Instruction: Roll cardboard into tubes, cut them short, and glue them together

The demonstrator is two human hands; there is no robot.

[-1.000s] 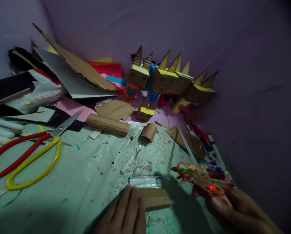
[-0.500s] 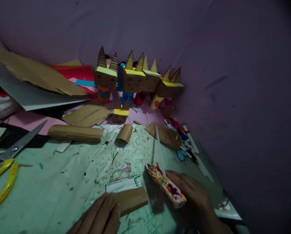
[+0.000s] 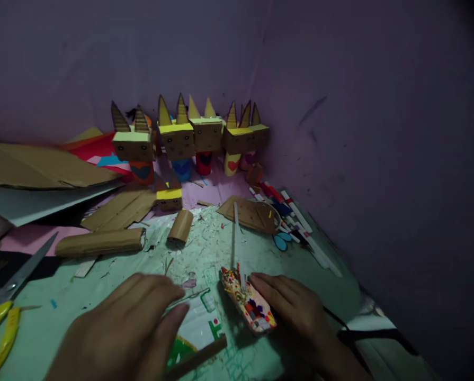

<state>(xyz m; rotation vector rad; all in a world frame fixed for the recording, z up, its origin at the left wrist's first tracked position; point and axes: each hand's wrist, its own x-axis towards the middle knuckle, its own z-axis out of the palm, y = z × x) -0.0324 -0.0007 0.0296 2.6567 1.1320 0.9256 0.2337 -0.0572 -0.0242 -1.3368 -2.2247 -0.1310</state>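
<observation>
My left hand [image 3: 129, 328] is low in the middle, its fingers curled over a brown cardboard piece [image 3: 199, 357] whose edge sticks out to the right. Under it lies a clear plastic packet [image 3: 199, 323] with green print. My right hand [image 3: 296, 312] lies with its fingers stretched along the right side of a patterned glue gun [image 3: 248, 304], touching it. The gun lies on the green work surface [image 3: 101, 286], a glue stick [image 3: 235, 233] pointing away from me.
A row of cardboard figures [image 3: 177, 140] with pointed ears stands against the purple wall [image 3: 359, 132]. A long cardboard roll [image 3: 101, 242] and a short roll [image 3: 180, 226] lie mid-table. Scissors [image 3: 6, 296] are at the left, markers [image 3: 296, 217] at the right, cardboard sheets [image 3: 34, 169] at the back left.
The view has swung to the right. My right hand has brought the glue gun down flat onto the surface and loosened its fingers. My left hand has lifted the cardboard piece nearer to me.
</observation>
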